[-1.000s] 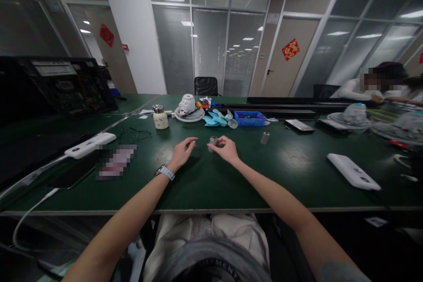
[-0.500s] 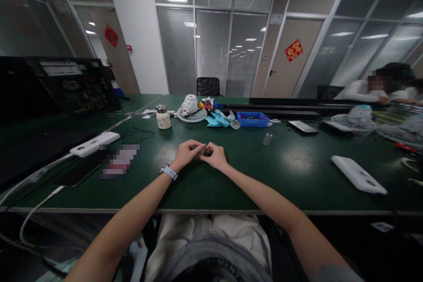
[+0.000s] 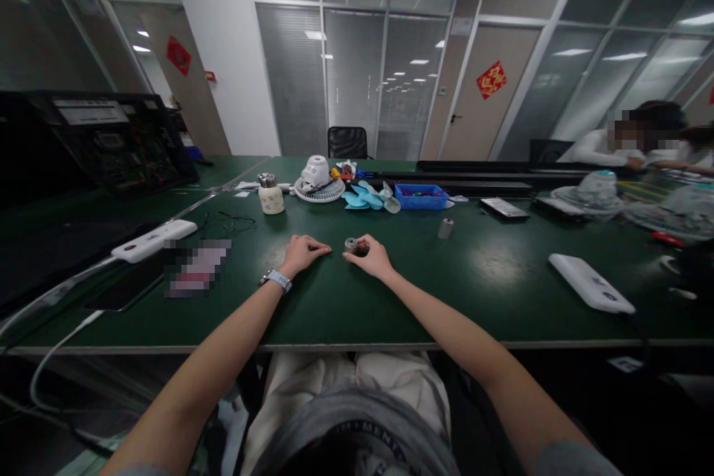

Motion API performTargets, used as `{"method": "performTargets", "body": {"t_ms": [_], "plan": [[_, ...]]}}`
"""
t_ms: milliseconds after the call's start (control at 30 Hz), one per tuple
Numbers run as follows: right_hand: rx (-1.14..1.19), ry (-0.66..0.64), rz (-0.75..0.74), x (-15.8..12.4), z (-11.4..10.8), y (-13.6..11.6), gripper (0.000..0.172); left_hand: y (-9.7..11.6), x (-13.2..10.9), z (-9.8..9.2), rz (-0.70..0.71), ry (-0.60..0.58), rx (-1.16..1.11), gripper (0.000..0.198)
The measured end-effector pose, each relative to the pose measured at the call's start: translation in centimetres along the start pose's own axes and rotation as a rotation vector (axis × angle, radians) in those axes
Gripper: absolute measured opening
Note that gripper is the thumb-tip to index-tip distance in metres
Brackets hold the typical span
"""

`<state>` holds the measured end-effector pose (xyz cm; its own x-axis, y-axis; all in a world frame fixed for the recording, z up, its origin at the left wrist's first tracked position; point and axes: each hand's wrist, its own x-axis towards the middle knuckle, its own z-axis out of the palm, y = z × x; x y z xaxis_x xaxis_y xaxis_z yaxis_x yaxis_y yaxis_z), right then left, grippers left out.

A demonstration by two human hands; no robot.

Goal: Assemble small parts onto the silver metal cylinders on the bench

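Between the thumb and fingers of my right hand (image 3: 373, 258) is a small metal cylinder (image 3: 351, 245), its round top facing up. The cylinder is at the table surface, and the fingers partly cover its right side. Just to the left, apart from it, is my left hand (image 3: 303, 254), wearing a watch (image 3: 277, 280) on its wrist. Its thumb and fingertips are pressed together in a pinch; whatever lies between them is too small or hidden to make out. A second metal cylinder (image 3: 445, 228) stands on the green table (image 3: 346, 312) farther right.
Behind the hands are a cream bottle (image 3: 271, 195), white fan parts (image 3: 317, 182), blue fan blades (image 3: 365, 197) and a blue tray (image 3: 422, 197). White power strips (image 3: 591, 282) lie at both sides. Left, a phone (image 3: 126, 286) and opened computer case (image 3: 117, 137). People (image 3: 596, 145) sit far right.
My hands were together around a small object; now they are apart. My left hand has moved left, while my right hand keeps the metal cylinder. The view has shifted slightly.
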<state>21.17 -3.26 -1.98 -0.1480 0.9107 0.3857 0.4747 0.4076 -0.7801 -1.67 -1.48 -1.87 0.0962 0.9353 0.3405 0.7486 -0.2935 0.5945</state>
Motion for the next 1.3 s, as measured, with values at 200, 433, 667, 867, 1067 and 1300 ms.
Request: {"method": "performTargets", "body": {"t_ms": [200,433,667,867,1067,1300], "plan": [[0.153,-0.027,0.066,0.5,0.4,-0.1,0.050,0.5,-0.1,-0.2,0.046,0.007,0.145,0.038],[0.706,-0.108,0.367,0.9,-1.0,-1.1,0.021,1.5,0.0,-0.8,-0.030,0.087,0.176,0.049],[1.206,-0.259,0.654,0.3,-2.9,-2.8,0.024,1.6,-0.1,-0.8,-0.066,0.140,0.185,0.038],[1.263,-0.280,0.712,0.2,-3.0,-3.0,0.027,1.5,0.0,-0.7,-0.124,0.155,0.114,0.036],[1.277,-0.285,0.707,0.3,-3.1,-2.7,0.030,1.1,0.2,-0.6,-0.083,0.165,0.136,0.035],[1.309,-0.295,0.768,0.1,-3.4,-3.2,0.034,1.2,0.2,-0.5,-0.031,0.147,0.202,0.035]]}}
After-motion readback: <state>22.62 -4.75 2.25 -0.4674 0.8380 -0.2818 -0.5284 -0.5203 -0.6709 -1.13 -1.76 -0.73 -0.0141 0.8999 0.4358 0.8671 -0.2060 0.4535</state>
